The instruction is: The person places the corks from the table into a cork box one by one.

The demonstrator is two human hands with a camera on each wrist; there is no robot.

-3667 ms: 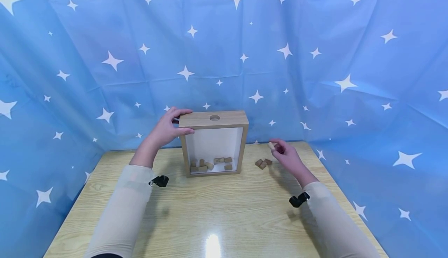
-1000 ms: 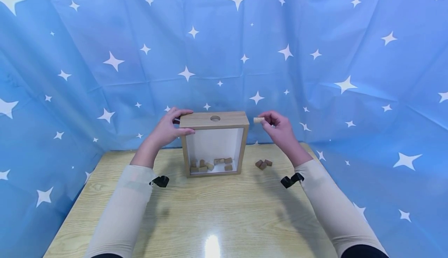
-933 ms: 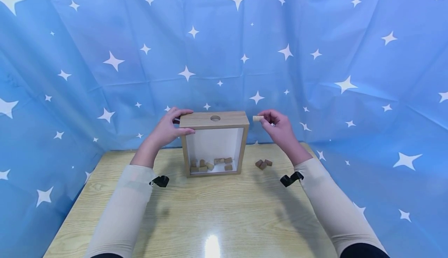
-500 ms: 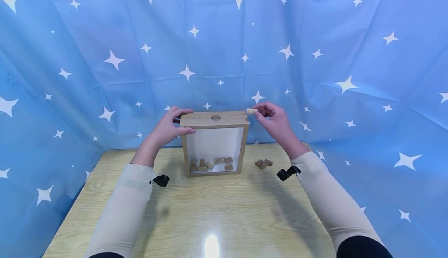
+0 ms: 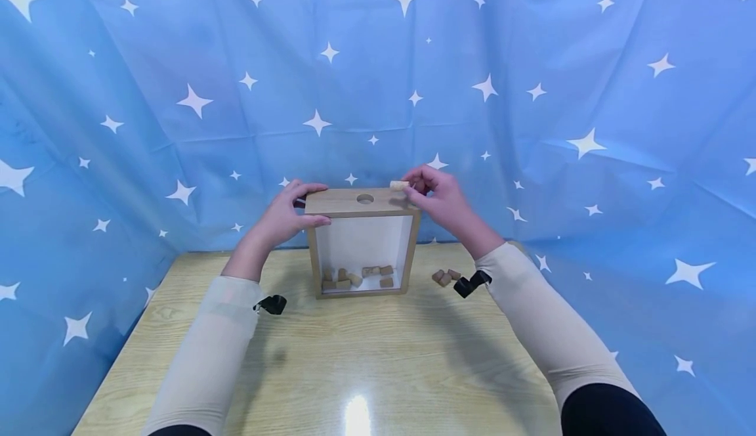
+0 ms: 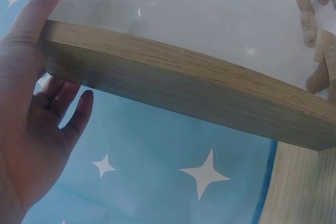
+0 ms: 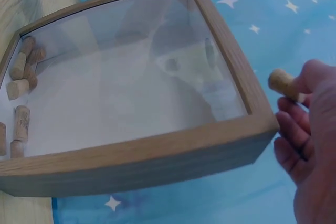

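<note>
A wooden shadow box (image 5: 363, 245) with a clear front and a round hole (image 5: 365, 199) in its top stands upright on the table. Several wine corks (image 5: 356, 280) lie along its bottom inside. My left hand (image 5: 283, 209) grips the box's upper left corner, thumb on the front and fingers behind. Between thumb and fingers, my right hand (image 5: 438, 194) pinches a cork (image 5: 399, 186) over the right part of the box top, to the right of the hole. The right wrist view shows that cork (image 7: 283, 83) lying sideways, just beyond the frame's edge.
Several loose corks (image 5: 445, 277) lie on the table right of the box, beneath the right forearm. The wooden table (image 5: 331, 357) reaches back to a blue curtain (image 5: 366, 81) with white stars, which hangs close behind the box.
My right hand has lifted a cork from beside the loose pile and carried it up and left over the box top. My left hand keeps its grip on the corner.
</note>
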